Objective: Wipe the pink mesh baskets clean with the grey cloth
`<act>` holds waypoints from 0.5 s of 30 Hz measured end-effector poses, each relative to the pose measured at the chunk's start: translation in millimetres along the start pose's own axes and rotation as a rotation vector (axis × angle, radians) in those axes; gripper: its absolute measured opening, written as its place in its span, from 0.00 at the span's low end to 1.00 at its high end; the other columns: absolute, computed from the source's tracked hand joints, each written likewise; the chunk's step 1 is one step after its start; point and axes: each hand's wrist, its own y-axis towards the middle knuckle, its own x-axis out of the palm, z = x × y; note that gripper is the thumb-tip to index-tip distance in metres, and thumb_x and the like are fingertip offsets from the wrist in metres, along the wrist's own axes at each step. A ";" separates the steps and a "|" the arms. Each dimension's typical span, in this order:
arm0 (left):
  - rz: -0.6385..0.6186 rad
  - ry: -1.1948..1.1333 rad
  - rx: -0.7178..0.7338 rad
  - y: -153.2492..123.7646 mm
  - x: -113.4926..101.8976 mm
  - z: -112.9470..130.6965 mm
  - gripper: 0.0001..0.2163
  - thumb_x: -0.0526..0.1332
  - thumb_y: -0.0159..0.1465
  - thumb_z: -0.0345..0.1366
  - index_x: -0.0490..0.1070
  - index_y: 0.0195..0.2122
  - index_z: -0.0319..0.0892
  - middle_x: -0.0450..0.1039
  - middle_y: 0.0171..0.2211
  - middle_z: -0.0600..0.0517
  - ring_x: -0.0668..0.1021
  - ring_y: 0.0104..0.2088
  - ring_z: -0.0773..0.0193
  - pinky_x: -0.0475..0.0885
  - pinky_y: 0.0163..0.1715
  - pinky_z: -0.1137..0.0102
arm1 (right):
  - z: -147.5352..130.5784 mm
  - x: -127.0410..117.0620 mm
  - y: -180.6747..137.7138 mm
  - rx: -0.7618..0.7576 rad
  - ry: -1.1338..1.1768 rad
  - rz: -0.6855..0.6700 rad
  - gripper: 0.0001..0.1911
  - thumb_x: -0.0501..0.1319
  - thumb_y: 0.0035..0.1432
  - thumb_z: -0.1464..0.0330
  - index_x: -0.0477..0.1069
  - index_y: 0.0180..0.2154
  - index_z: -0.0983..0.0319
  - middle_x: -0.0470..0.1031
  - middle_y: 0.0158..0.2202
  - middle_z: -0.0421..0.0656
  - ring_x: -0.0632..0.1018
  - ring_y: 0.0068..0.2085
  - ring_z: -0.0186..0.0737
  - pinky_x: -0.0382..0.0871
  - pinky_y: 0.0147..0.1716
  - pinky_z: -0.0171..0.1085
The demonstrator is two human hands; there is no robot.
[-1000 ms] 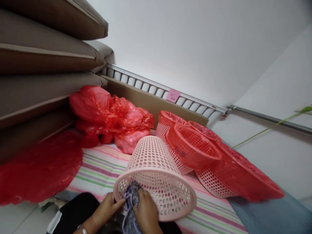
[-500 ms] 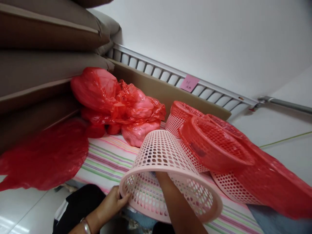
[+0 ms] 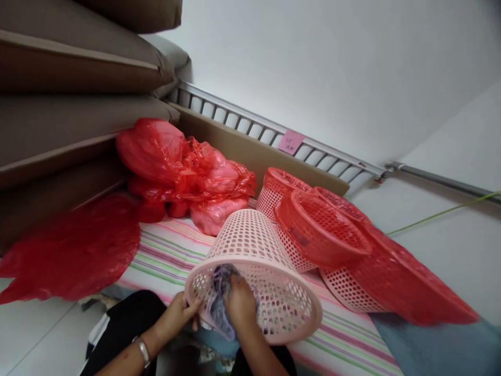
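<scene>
Crumpled cloth (image 3: 219, 302) moved rimward inside the perforated basket (image 3: 254, 260).

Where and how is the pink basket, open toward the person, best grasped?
Probably by the rim, at its left edge, from the near side: the basket opens that way, the rim offers an edge to clasp, and the left hand holds there.

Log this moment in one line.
left hand: holds pink basket by rim | right hand: grips grey-purple cloth at basket mouth | striped sheet: beneath basket
</scene>
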 end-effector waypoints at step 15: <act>0.247 0.071 0.071 -2.9 -20.2 20.5 0.16 0.57 0.57 0.45 0.66 0.19 0.40 0.64 0.16 0.55 0.67 0.21 0.67 0.61 0.23 0.73 | -11.0 -3.9 37.2 -0.106 0.018 0.029 0.21 0.55 0.54 0.73 0.68 0.51 0.63 0.73 0.47 0.52 0.73 0.49 0.51 0.65 0.48 0.45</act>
